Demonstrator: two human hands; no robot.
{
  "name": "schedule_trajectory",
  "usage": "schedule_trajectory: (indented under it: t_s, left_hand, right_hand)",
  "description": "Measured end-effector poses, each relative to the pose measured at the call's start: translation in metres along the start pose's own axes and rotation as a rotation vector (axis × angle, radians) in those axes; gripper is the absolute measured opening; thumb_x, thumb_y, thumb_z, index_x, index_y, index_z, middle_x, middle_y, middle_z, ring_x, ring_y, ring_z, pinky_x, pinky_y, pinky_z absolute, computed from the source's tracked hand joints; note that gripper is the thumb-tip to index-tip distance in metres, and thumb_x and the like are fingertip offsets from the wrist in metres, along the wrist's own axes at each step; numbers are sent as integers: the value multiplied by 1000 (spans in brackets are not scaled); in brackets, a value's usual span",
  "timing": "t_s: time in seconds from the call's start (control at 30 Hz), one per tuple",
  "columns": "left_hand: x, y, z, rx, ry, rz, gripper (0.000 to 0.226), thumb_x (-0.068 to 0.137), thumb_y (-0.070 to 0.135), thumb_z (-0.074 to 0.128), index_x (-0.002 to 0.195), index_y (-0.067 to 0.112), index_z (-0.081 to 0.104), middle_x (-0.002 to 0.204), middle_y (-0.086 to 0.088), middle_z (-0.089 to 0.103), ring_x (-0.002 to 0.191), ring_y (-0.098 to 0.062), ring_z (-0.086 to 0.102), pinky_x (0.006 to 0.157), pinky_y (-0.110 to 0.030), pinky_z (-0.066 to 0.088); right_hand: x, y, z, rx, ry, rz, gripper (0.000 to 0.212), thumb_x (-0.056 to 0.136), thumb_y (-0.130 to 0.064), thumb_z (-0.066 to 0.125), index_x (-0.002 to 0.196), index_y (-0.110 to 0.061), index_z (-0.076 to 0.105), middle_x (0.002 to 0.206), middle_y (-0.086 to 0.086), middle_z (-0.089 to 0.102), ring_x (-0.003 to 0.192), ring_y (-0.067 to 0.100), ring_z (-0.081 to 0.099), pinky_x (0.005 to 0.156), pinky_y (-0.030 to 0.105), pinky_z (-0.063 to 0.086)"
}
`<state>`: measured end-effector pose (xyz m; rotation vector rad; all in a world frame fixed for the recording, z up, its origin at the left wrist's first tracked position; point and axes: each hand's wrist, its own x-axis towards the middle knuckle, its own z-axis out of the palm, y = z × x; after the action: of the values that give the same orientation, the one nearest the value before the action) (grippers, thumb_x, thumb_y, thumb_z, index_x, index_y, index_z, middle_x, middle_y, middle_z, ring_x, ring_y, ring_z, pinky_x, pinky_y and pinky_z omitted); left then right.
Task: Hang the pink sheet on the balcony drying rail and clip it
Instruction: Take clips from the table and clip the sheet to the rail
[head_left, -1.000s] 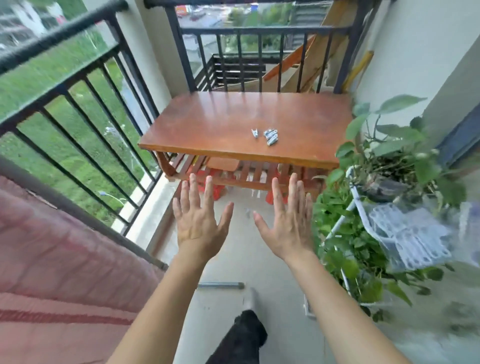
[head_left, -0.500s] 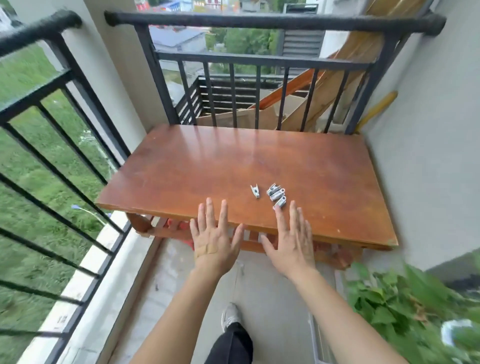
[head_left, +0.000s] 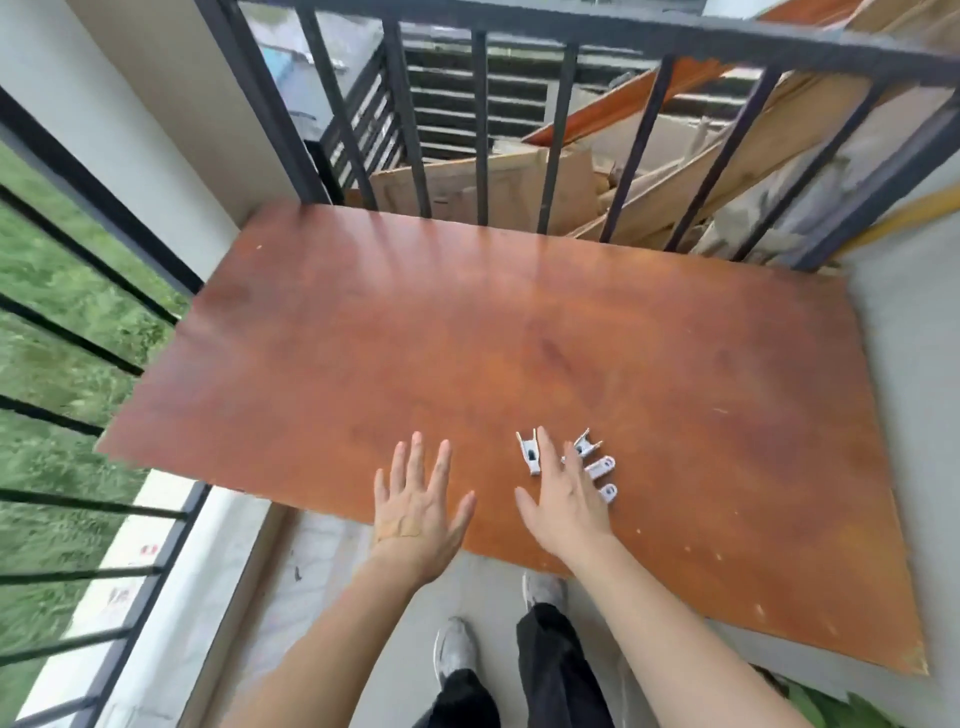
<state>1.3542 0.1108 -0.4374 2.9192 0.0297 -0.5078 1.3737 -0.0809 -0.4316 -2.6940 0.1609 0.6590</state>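
Several white clothes clips (head_left: 597, 467) lie in a small cluster on the brown wooden table (head_left: 467, 338), near its front edge. One clip (head_left: 529, 453) lies apart, just left of the rest. My right hand (head_left: 563, 501) hovers flat over the cluster, fingers spread, its fingertips covering part of the clips; it holds nothing. My left hand (head_left: 418, 506) is open too, palm down over the table's front edge, left of the clips. The pink sheet is out of view.
Black balcony railing (head_left: 483, 130) runs behind the table and along the left side (head_left: 78, 374), with grass below. Boards and cardboard (head_left: 649, 171) are stacked beyond the far railing. My feet (head_left: 457, 649) stand on the concrete floor. Green leaves (head_left: 841, 709) show at bottom right.
I have stepped up to the table and my view has tilted down. Both open hands have moved forward over the tabletop, the right one reaching the clips. The pink sheet and plant left view.
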Motion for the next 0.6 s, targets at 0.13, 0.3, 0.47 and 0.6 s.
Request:
schedule_trajectory:
  t_s: [0.13, 0.3, 0.47, 0.6]
  left_hand:
    - [21, 6, 35, -54, -140, -121, 71, 96, 65, 17, 155, 34, -7, 163, -3, -19, 150, -24, -16, 122, -46, 5]
    - [18, 6, 69, -37, -318, -202, 71, 96, 62, 18, 156, 32, -6, 162, -4, -21, 149, -27, -17, 121, -47, 4]
    - [19, 4, 48, -148, -336, -266, 66, 100, 58, 21, 157, 29, 3, 164, -2, -14, 150, -25, -15, 122, -48, 1]
    - [2, -15, 9, -174, -241, -375, 65, 101, 55, 22, 157, 27, 4, 164, -2, -14, 150, -25, -16, 121, -49, -1]
  right_hand:
    - [49, 3, 16, -52, -105, 25, 79, 99, -39, 50, 158, -29, -2, 161, 17, 8, 131, 36, 49, 98, 42, 47]
    - [80, 15, 33, -102, -57, -80, 46, 98, -33, 54, 142, -24, 42, 128, 11, 39, 107, 33, 60, 84, 42, 52]
    - [83, 6, 15, -85, -100, -152, 24, 96, -28, 53, 117, -19, 57, 113, 6, 51, 100, 34, 63, 80, 40, 50]
    - [74, -40, -13, -43, -91, -260, 22, 91, -28, 56, 112, -24, 58, 110, 3, 58, 102, 33, 63, 82, 38, 49]
